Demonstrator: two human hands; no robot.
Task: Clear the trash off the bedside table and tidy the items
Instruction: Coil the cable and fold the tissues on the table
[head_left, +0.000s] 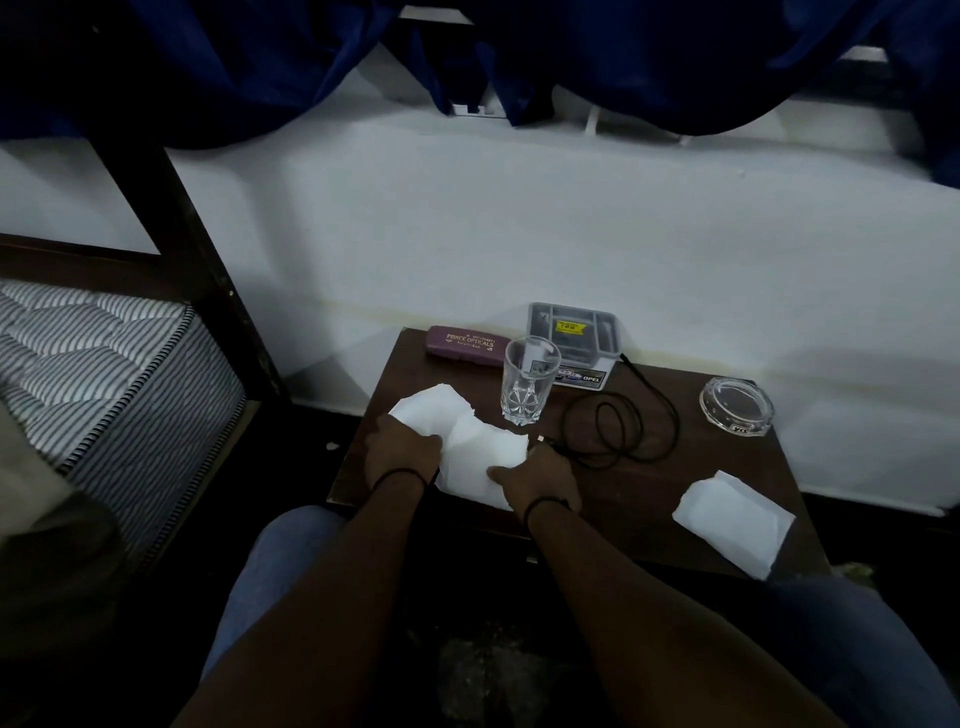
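A crumpled white paper (478, 449) lies on the left front part of the dark wooden bedside table (644, 499). My left hand (402, 452) grips its left side and my right hand (540, 475) presses on its right side. A second white paper (732, 519) lies near the table's right front corner. Behind my hands stand an empty drinking glass (527, 379), a maroon spectacle case (467, 341), a clear plastic box (576, 338) and a glass ashtray (735, 405). A coiled black cable (623, 426) lies just right of my right hand.
A bed with a striped mattress (104, 374) and a dark post (197, 260) stands to the left. A white wall (519, 234) runs behind the table, with blue curtains (623, 52) above. My knees sit below the table's front edge.
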